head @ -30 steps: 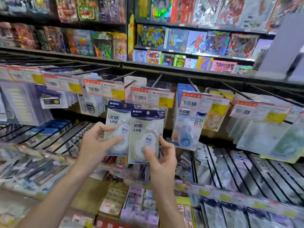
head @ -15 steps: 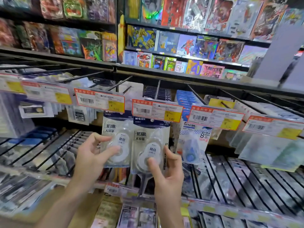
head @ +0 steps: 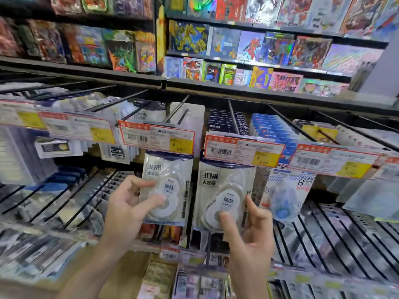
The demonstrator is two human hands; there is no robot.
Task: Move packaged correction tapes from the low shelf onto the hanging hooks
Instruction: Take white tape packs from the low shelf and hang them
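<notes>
Two white packaged correction tapes hang side by side under red-and-yellow price tags. My left hand (head: 129, 207) pinches the left pack (head: 167, 184) at its lower part, thumb on the front. My right hand (head: 248, 229) pinches the right pack (head: 218, 190), thumb pressed on the clear blister. The tops of both packs are hidden behind the price tags (head: 156, 137), so whether they sit on the black hooks (head: 176, 108) cannot be told. More dark-topped packs (head: 226, 121) hang on the hook behind the right one.
A blue correction tape pack (head: 285, 195) hangs just right of my right hand. Rows of black hooks with goods run left and right. Colourful card packs (head: 237, 46) fill the upper shelves. Boxes sit on the low shelf (head: 159, 279) below.
Both hands have raised the two packs upward until their tops went behind the price tags. The view has moved closer to the hooks.
</notes>
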